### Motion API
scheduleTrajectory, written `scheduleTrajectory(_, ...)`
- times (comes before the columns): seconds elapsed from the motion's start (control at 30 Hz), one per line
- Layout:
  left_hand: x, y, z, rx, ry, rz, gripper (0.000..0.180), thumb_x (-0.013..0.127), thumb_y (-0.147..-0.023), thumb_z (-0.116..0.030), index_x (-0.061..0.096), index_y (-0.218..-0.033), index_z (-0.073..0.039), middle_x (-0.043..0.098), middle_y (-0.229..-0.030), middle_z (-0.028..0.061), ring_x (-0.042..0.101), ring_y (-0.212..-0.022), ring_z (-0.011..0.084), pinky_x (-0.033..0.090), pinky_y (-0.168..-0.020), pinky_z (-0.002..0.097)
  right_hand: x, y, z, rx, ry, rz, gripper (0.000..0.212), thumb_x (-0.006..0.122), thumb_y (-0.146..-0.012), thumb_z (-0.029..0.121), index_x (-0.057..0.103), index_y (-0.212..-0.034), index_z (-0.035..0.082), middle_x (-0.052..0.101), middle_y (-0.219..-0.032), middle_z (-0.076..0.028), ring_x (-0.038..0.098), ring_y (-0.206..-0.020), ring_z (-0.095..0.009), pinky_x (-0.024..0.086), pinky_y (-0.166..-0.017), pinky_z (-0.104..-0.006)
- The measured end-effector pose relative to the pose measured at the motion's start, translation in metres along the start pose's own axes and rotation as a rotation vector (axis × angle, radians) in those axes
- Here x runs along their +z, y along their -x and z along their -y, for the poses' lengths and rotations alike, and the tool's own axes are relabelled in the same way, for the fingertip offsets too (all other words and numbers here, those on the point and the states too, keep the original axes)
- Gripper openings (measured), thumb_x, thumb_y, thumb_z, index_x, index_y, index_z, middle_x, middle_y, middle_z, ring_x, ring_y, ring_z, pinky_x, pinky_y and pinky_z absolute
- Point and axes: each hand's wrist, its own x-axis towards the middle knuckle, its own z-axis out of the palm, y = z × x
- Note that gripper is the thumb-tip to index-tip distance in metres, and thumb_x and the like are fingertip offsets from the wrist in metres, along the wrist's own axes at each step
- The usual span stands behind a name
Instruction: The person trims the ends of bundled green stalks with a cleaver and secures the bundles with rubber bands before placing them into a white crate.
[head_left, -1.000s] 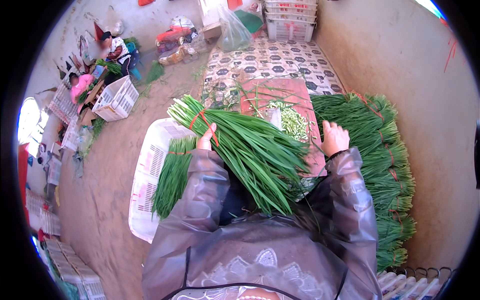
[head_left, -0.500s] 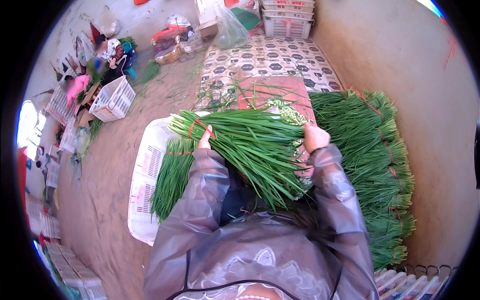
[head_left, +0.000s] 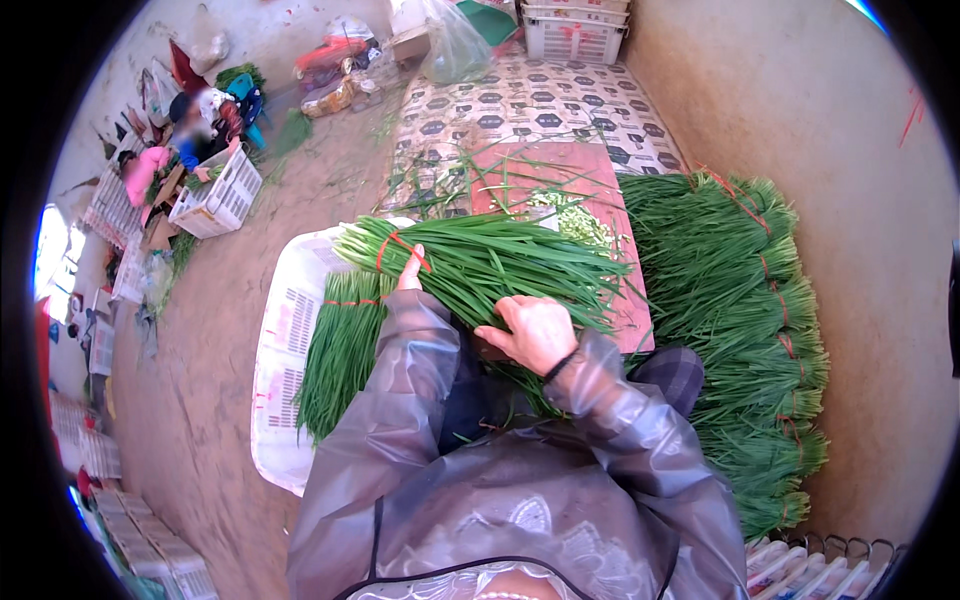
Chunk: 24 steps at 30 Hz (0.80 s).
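A bunch of garlic chives [head_left: 500, 255] lies across in front of me, pale stalk ends to the left and green leaf tips to the right. A red band circles it near the stalk ends. My left hand [head_left: 411, 270] grips the bunch from the near side, just by that band; most of its fingers are hidden under the bunch. My right hand [head_left: 535, 332] is closed over loose leaves at the bunch's near edge. Beneath the leaf tips is a reddish board [head_left: 600, 190] strewn with chopped pale stalk bits [head_left: 575, 215].
A white plastic crate [head_left: 275, 365] with tied chives [head_left: 340, 345] stands on my left. Banded chive bunches [head_left: 735, 300] are stacked along the wall on my right. Patterned sheeting [head_left: 540, 95] lies beyond the board. Two people sit far left by another white crate [head_left: 225, 200].
My right hand has moved left and nearer to me, from the leaf tips to the bunch's near edge. The leaves lie more gathered. My left hand keeps its grip by the band.
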Motion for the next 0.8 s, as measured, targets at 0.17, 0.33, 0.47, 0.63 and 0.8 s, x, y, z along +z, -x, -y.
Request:
scheduleTrajectory(0.17,-0.007,-0.006,-0.005,-0.021,-0.002,-0.009,0.049,0.063,-0.093,-0.039,0.060,-0.126,-0.002,0.066,-0.122,0.0157,0.064,-0.109,0.0353,0.048,-0.101,0.0516,0.033,-0.013,-0.005,-0.057,-0.250,-0.103,0.024,0.063,-0.088,0.023,0.058,-0.071,0.007,0.062,-0.064,-0.011,0.063,-0.062,-0.035,0.047,-0.059,-0.0465)
scheduleTrajectory(0.33,-0.017,-0.014,-0.005,-0.066,-0.009,0.049,0.050,0.060,-0.095,-0.040,0.060,-0.127,-0.002,0.067,-0.122,0.0150,0.065,-0.108,0.0344,0.048,-0.101,0.0503,0.051,-0.019,-0.011,0.333,-1.190,0.576,0.019,0.064,-0.092,0.020,0.069,-0.078,0.008,0.064,-0.062,-0.002,0.058,-0.054,-0.012,0.044,-0.050,-0.0275)
scheduleTrajectory(0.47,-0.048,-0.042,-0.008,-0.047,0.053,0.056,0.052,0.059,-0.095,-0.043,0.061,-0.125,0.000,0.068,-0.119,0.0150,0.066,-0.104,0.0352,0.051,-0.097,0.0508,0.035,0.011,0.006,-0.143,-0.999,0.448,0.029,0.064,-0.095,0.030,0.071,-0.080,0.006,0.066,-0.066,-0.006,0.061,-0.056,-0.018,0.048,-0.054,-0.0362)
scheduleTrajectory(0.63,-0.036,-0.028,-0.012,0.003,0.056,-0.076,0.052,0.067,-0.090,-0.043,0.061,-0.126,-0.007,0.067,-0.121,0.0124,0.065,-0.105,0.0357,0.051,-0.095,0.0542,-0.021,0.039,0.011,-0.278,-0.246,0.416,0.035,0.068,-0.086,0.041,0.073,-0.083,0.007,0.064,-0.085,-0.012,0.064,-0.082,-0.033,0.051,-0.072,-0.0433)
scheduleTrajectory(0.8,-0.054,-0.036,-0.016,-0.006,0.057,-0.058,0.052,0.065,-0.091,-0.046,0.061,-0.126,-0.007,0.067,-0.120,0.0124,0.065,-0.105,0.0361,0.050,-0.096,0.0542,-0.056,0.004,0.012,-0.180,0.008,-0.285,0.047,0.072,-0.082,0.024,0.058,-0.123,0.008,0.062,-0.107,-0.011,0.061,-0.089,-0.030,0.049,-0.078,-0.0434)
